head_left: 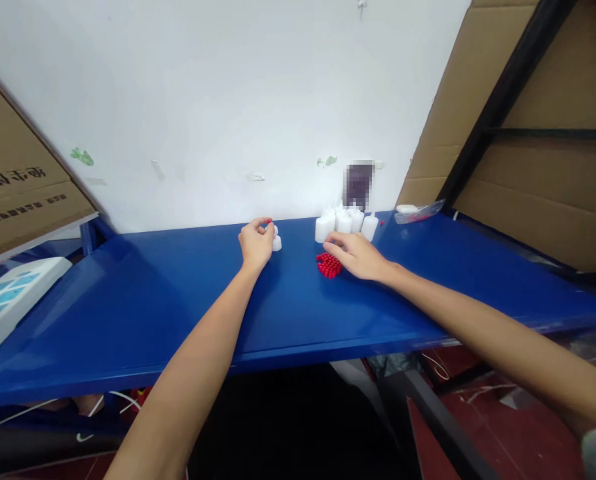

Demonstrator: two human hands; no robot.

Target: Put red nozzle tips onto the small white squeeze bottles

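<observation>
My left hand (257,245) is closed in a pinch, with a small red ball (269,221) showing at its fingertips. Right beside those fingers, a small white piece (277,244) rests on the blue table, partly covered by the hand. My right hand (357,255) hovers over the right side of a heap of small red balls (328,265), its thumb a little apart from the fingers and nothing visible between them. Just behind it stands a group of white bottle-like cylinders (323,229) with narrow tips; the hand hides some of their lower parts.
The blue table (143,293) runs up to a white wall (218,113). At the back right lies a clear plastic bag (421,212) with something red inside. A white device with blue panels (15,293) sits at the left end. Cardboard (538,213) and a black frame border the right side.
</observation>
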